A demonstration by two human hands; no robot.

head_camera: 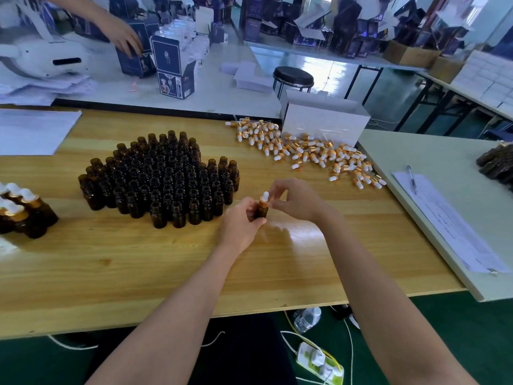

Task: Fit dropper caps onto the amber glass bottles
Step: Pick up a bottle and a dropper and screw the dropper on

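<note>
My left hand [241,223] grips one amber glass bottle [261,210] upright above the wooden table [138,259]. A dropper cap [264,199] with a gold collar and white bulb sits on its neck, and my right hand [294,200] pinches that cap from the right. Left of my hands stands a dense cluster of uncapped amber bottles [163,179]. A loose heap of dropper caps [308,151] lies at the back right of the table. Several capped bottles [22,212] stand at the left edge.
A white open box [324,120] stands behind the cap heap. A sheet of paper [36,132] lies at the back left. On the pale side table [433,162] to the right lie a pen [412,179] and papers [455,226]. Another person's hand [126,37] handles blue boxes at the far table.
</note>
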